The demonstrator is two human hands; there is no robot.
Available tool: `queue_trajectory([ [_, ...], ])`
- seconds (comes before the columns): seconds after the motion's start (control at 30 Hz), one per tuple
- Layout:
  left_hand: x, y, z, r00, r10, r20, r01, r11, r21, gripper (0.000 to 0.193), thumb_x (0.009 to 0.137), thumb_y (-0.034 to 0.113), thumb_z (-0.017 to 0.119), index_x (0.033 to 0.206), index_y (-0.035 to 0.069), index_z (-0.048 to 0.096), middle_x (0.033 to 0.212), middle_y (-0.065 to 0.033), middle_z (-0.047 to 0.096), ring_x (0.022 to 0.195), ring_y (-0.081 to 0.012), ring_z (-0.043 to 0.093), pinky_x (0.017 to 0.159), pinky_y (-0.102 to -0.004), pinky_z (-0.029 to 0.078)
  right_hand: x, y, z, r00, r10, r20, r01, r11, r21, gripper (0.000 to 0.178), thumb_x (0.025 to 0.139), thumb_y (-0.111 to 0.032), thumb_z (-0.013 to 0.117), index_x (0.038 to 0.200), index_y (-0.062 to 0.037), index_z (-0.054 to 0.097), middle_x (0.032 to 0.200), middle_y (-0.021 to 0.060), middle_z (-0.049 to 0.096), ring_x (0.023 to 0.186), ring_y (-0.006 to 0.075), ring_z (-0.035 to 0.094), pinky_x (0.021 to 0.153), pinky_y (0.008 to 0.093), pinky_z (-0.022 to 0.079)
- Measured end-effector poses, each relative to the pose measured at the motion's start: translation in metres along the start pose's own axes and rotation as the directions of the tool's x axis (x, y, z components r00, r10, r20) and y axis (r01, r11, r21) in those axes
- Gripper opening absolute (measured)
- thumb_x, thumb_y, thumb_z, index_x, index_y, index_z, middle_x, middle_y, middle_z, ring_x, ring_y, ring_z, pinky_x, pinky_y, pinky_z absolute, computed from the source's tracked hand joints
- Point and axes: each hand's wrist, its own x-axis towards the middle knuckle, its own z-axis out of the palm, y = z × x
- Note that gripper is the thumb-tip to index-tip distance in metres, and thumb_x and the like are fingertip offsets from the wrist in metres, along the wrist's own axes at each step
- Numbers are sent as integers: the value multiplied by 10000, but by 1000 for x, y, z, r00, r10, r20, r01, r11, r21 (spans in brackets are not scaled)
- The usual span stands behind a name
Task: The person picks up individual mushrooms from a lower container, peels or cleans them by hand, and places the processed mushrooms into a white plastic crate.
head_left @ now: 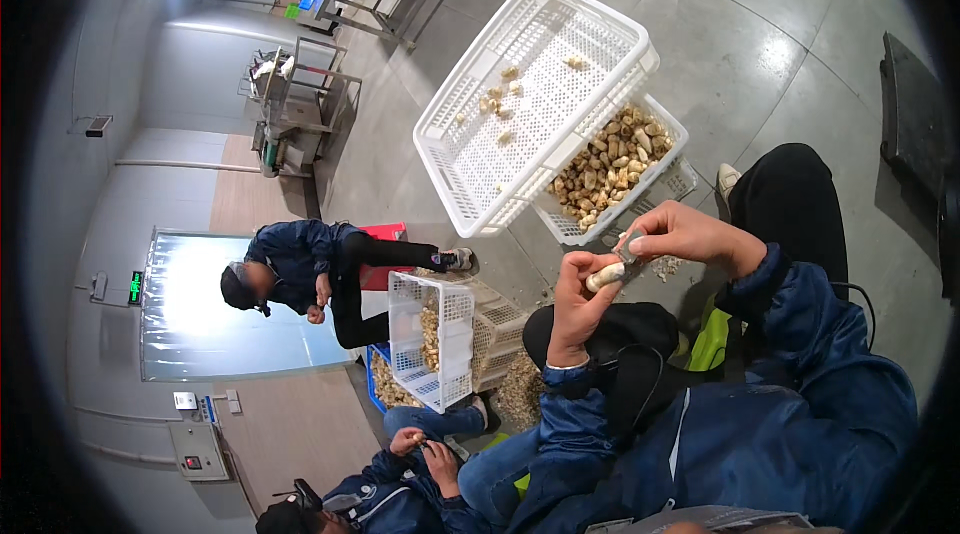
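The left hand [576, 312] gripped one pale piece [604, 278], the right hand [682, 234] one small grey tool [628, 247], with two white crates [550, 29] at their eleven o'clock.

You have two hands, left hand [578, 306] and right hand [685, 237], with one pale piece [606, 278] and one small grey object [628, 252] between them. You face five baskets: one upper white basket [560, 112] and one lower white basket [651, 179] at right; one white basket [457, 334], one beige basket [496, 326] and one blue basket [376, 379] at left. Two co-workers sit left, one far [292, 259], one near [385, 489].
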Motion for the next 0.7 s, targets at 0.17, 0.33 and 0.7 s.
queue_trajectory([
  [0.17,2,-17,-2,999,19,-36,-28,963,-268,189,894,25,638,1041,36,518,1166,-114,611,1037,-144,569,917,-287,442,1,-2,11,944,-328,-36,317,932,-176,259,920,-223,611,1017,6,685,925,7,649,850,76,565,775,237,447],
  [0.33,0,-47,-2,999,-43,-29,17,802,-597,187,901,52,642,1050,43,528,1118,-102,612,920,-147,592,838,-286,471,1,-1,13,960,-264,-96,253,961,-107,255,917,-223,613,988,10,687,930,25,652,851,86,567,767,252,452],
  [0.7,-1,-51,15,937,-202,-286,-6,807,-590,367,953,53,564,1316,56,513,1017,-38,630,832,-98,585,705,-250,476,11,18,14,914,-366,-175,288,889,-357,220,903,-164,629,1017,17,679,921,48,672,856,65,583,758,246,479],
])
